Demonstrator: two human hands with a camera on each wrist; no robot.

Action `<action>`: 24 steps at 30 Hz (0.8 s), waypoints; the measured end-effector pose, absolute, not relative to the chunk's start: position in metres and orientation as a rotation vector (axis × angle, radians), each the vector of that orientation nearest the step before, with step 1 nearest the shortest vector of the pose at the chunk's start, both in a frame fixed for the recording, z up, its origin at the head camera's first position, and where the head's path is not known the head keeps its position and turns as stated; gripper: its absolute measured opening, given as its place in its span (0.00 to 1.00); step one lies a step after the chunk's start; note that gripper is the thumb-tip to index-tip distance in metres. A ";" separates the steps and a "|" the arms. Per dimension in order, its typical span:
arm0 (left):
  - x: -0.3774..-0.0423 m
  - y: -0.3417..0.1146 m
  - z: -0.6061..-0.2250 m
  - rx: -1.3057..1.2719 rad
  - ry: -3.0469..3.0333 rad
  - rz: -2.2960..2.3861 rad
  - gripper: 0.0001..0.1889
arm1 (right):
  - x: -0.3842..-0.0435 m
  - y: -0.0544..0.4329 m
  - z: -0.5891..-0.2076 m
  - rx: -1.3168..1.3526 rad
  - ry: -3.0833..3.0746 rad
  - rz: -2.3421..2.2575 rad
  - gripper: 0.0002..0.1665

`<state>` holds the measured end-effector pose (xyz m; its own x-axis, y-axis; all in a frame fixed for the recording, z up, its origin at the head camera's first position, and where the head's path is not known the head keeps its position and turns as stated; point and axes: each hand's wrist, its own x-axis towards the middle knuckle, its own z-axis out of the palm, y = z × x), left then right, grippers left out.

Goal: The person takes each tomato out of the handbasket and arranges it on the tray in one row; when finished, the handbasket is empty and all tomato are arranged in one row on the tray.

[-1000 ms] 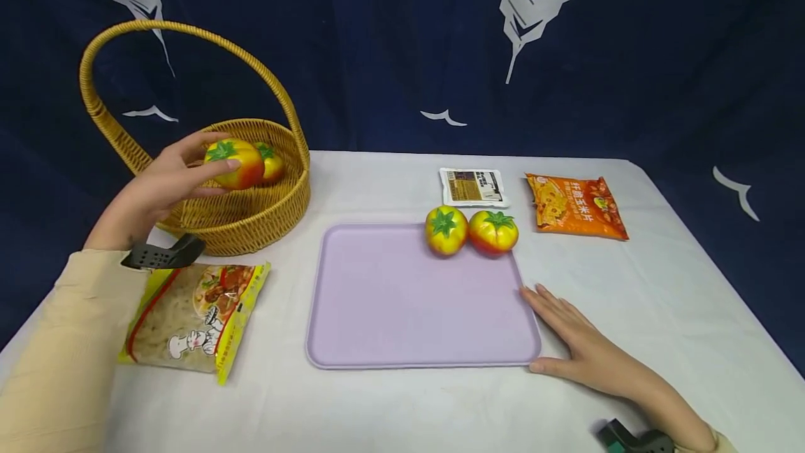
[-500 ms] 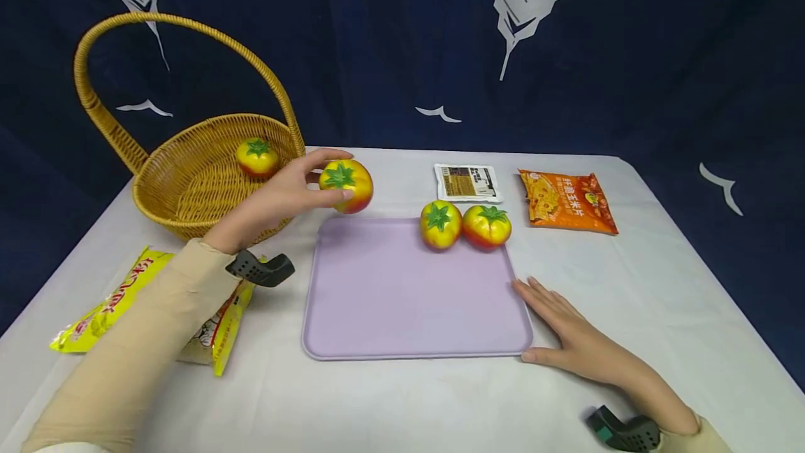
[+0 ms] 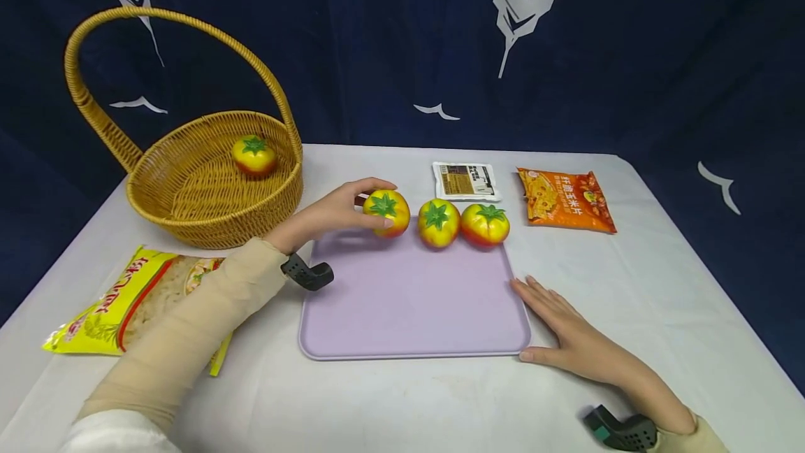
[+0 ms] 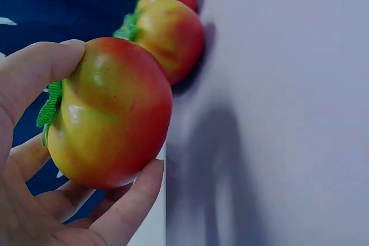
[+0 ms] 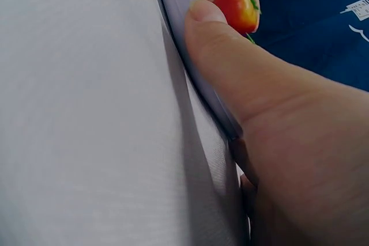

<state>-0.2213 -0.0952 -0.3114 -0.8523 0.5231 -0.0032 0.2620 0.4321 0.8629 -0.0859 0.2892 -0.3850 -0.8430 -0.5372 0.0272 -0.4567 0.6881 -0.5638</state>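
Note:
My left hand [image 3: 339,212] grips a yellow-red toy tomato [image 3: 388,213] with a green leafy top, over the far left part of the lilac tray [image 3: 415,306]. In the left wrist view, thumb and fingers wrap the held tomato [image 4: 112,113], and a shadow falls on the tray. Two more tomatoes, a middle one [image 3: 438,223] and a right one [image 3: 485,226], sit side by side along the tray's far edge. My right hand [image 3: 578,341] rests with straight fingers against the tray's right edge; its thumb [image 5: 230,56] looms large in the right wrist view.
At the left back stands a wicker basket [image 3: 189,219] with a tall handle, one tomato [image 3: 254,156] inside. A yellow noodle bag [image 3: 119,306] lies partly under my left forearm. Behind the tray are a white packet [image 3: 466,181] and an orange snack bag [image 3: 566,201].
My left hand has carried the tomato out of the basket, rightward to the tray's far edge beside the other two. My right hand stays at the tray's right edge.

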 end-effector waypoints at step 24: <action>-0.220 -0.083 -0.319 0.754 2.514 1.112 0.40 | -0.086 0.291 -0.387 -0.922 2.795 -0.856 0.54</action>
